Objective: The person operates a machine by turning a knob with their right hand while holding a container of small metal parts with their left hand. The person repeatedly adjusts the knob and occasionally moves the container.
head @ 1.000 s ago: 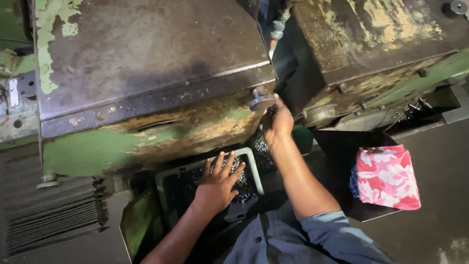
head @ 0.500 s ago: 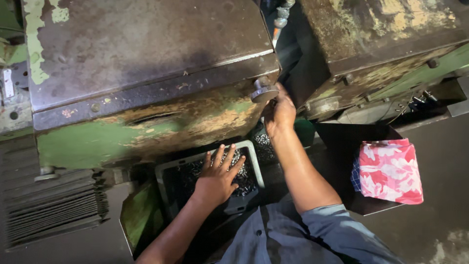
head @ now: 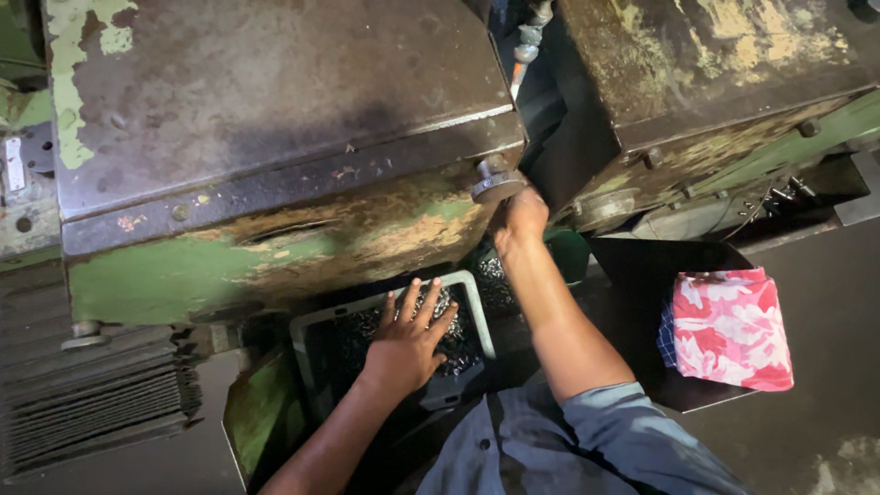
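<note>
Tray (head: 483,316) of metal parts (head: 454,339) lies under left hand (head: 408,344).

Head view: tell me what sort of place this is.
Probably a metalworking shop. Two old machines with peeling green paint and rust, and a tray of small metal parts under the left hand; the right hand reaches a knob.

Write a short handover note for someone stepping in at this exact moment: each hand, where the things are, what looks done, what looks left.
Left hand: flat, fingers spread, resting on the small dark metal parts in the pale-rimmed tray under the green machine.
Right hand: raised to the round metal knob at the machine's lower corner; whether it grips it is unclear.
Pink patterned cloth: lies apart, to the right on a dark surface.
Done: the tray already holds many parts.
Left: parts remain in the tray; nothing is lifted out.
</note>
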